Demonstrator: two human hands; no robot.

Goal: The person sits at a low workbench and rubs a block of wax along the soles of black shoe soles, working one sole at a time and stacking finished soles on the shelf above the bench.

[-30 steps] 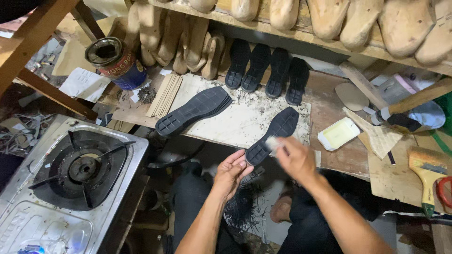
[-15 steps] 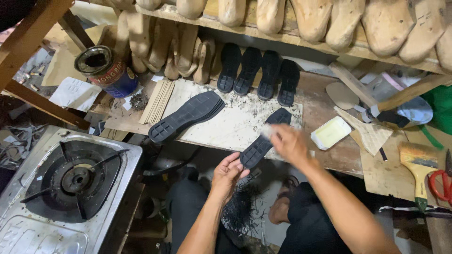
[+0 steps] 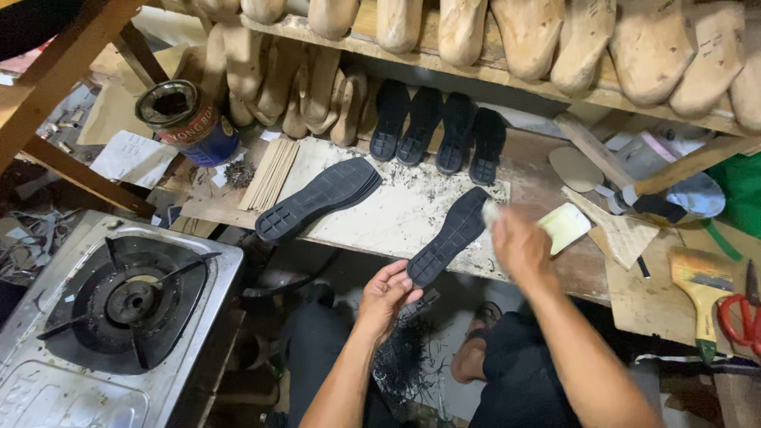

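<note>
A black shoe sole [image 3: 450,236] is held at its heel end by the fingertips of the left hand [image 3: 386,292], its toe resting on the speckled workbench board [image 3: 396,214]. A small pale object, too blurred to identify, is gripped in the right hand [image 3: 519,247] against the sole's toe. A second black sole [image 3: 319,198] lies nearby, beside a gas burner [image 3: 131,301].

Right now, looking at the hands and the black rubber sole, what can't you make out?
Head view only:
- The pale object in the right hand: motion-blurred and mostly covered by the fingers.
- The black rubber sole: its heel end is hidden behind the left hand.
- The red-handled scissors: cut off by the right edge.
</note>
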